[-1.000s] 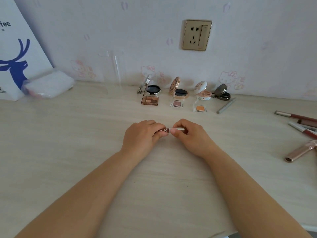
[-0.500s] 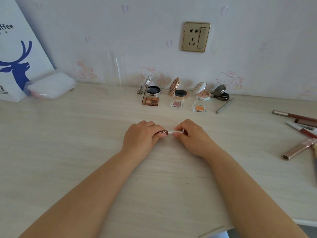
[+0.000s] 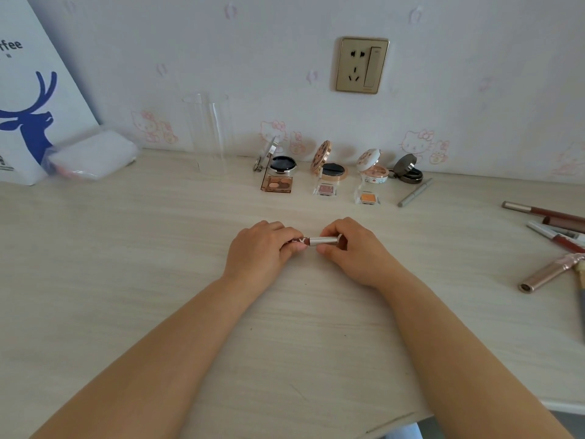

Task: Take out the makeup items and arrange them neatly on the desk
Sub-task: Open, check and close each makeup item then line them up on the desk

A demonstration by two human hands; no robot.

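A slim lipstick tube (image 3: pixel 319 240) with a silver middle and a dark end lies level between my two hands over the middle of the desk (image 3: pixel 126 264). My left hand (image 3: pixel 261 248) grips its dark left end. My right hand (image 3: pixel 351 248) pinches its right end. Several open compacts (image 3: pixel 329 166) and small eyeshadow pans (image 3: pixel 278 184) stand in a row by the wall. A grey pencil (image 3: pixel 414 193) lies to their right. Several lip glosses and tubes (image 3: pixel 550 270) lie scattered at the desk's right edge.
A clear plastic cylinder (image 3: pixel 207 131) stands at the back by the wall. A white pouch (image 3: pixel 91 155) and a white bag with a blue deer (image 3: pixel 28 115) sit at the back left. A wall socket (image 3: pixel 362 65) is above the compacts.
My hands have drawn slightly apart, so more of the tube's silver middle shows between them. The view has shifted a little.
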